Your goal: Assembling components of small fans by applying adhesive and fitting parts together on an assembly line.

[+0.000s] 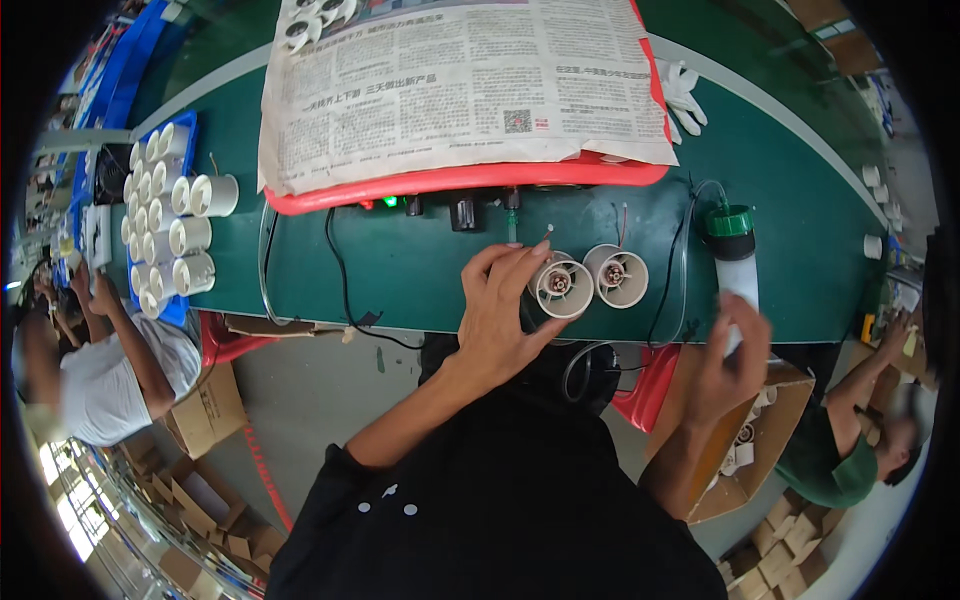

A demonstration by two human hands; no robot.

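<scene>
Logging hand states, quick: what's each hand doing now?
Left hand: closed around a white cup.
Right hand: blurred, at the white tube; grip cannot be told.

Two housings (620, 275) sit side by side on the surface (410, 275), before a newspaper (470, 110). A bottle (738, 275) is rightward; far left, cups (158, 215) fill a tray (174, 312).
</scene>
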